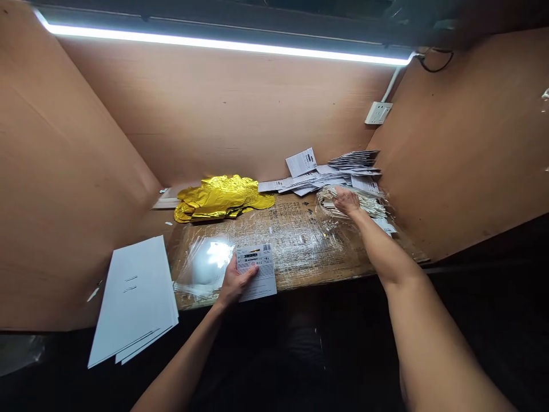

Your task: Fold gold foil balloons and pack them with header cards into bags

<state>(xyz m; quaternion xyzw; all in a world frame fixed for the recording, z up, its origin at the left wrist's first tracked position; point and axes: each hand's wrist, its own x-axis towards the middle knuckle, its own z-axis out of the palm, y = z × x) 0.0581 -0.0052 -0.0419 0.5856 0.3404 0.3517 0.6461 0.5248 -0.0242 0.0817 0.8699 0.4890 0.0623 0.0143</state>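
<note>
My left hand (pixel 235 281) grips a white printed card (pixel 262 286) at its left side, thumb across the front. Dark text, symbols and a barcode show on the card's face. At the right, my right hand (pixel 347 201) is down at a clear plastic bag (pixel 321 207) full of small whitish strips (pixel 373 206). The fingers of that hand are bent together among the strips, and what lies between them is too small to make out. Behind the bag are piled more printed cards (pixel 317 178), some fanned in a stack.
Shiny gold foil pieces (pixel 223 197) lie in a heap at the back left. Large white sheets (pixel 137 297) overhang the table's left front edge. Clear plastic sleeves (pixel 206 266) rest beside my left hand. Tan panels (pixel 240 114) enclose the tape-covered cardboard surface (pixel 300 252).
</note>
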